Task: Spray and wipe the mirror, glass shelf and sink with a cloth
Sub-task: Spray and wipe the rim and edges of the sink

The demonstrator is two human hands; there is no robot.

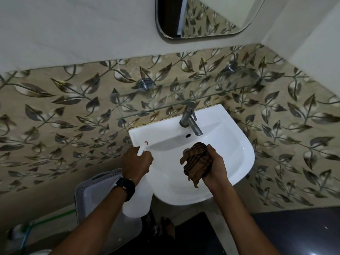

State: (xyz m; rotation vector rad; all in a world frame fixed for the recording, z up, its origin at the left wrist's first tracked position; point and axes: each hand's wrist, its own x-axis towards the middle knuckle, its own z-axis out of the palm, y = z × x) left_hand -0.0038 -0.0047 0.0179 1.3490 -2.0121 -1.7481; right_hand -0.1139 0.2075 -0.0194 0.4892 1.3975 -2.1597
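1. The left hand (137, 162) grips the neck of a white spray bottle (138, 205), fingers curled round the trigger part, at the near left edge of the sink (239, 153)
2. The bottle's nozzle, with a small red tip, points away from the person over the left rim of the basin, and its pale body hangs below the wrist, in front of the sink's near left edge
3. A black watch (127, 186) sits on the left wrist
4. The right hand (214, 168) clutches a bunched brown striped cloth (196, 162), fingers and thumb wrapped round it, over the middle of the basin; whether the cloth touches the porcelain cannot be told
5. The sink is white and wall-mounted, with a metal tap (189, 120) at its far edge and a dark overflow hole just below the spout
6. The glass shelf (156, 99) runs across the wall just above the tap, held by round metal brackets (144, 84) fixed to the leaf-patterned tiles (55, 107)
7. The mirror (217, 13) hangs higher on the plain wall, at the far side of the scene, its rounded lower edge in view; it reflects more of the leaf tiles
8. A grey perforated basket (88, 199) stands on the floor near the left of the sink, partly behind the left forearm and the bottle
9. A thin green hose (60, 216) lies along the floor to the left of the basket
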